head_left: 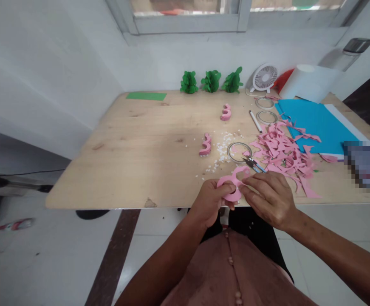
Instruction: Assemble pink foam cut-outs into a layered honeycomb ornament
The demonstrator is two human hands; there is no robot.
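A curvy pink paper cutout (227, 182) is pinched in my left hand (210, 196), thumb on top, at the table's front edge. My right hand (269, 196) has its fingertips drawn together against the cutout's right side. A tiny white spot shows by those fingertips; what they grip is too small to make out. Just beyond the hands lie small snips (254, 163) and a tape roll (239, 152). Two stacks of wavy pink paper pieces, a nearer one (205, 145) and a farther one (226, 112), rest on the table.
Pink paper scraps (283, 146) heap at right, beside blue sheets (315, 123). White bits (224, 148) are scattered mid-table. Behind stand green paper shapes (210, 80) and a small fan (265, 77). A marker (255, 121), more tape rolls (266, 117) and a green strip (146, 96) lie about.
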